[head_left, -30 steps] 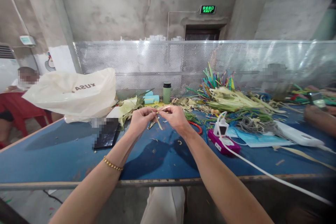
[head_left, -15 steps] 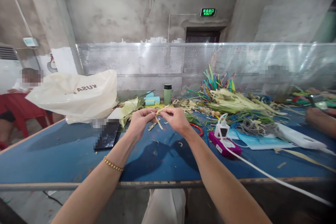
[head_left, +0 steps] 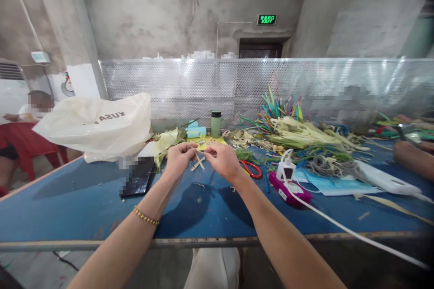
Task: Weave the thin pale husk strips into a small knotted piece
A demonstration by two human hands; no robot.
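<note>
Hands (head_left: 181, 159) (head_left: 222, 160) farther apart, strip (head_left: 200, 161) between

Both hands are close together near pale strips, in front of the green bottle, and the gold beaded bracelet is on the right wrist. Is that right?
No: the head view shows the gold beaded bracelet on the left wrist. The rest stands: left hand and right hand are close together near pale strips, in front of the green bottle.
</note>
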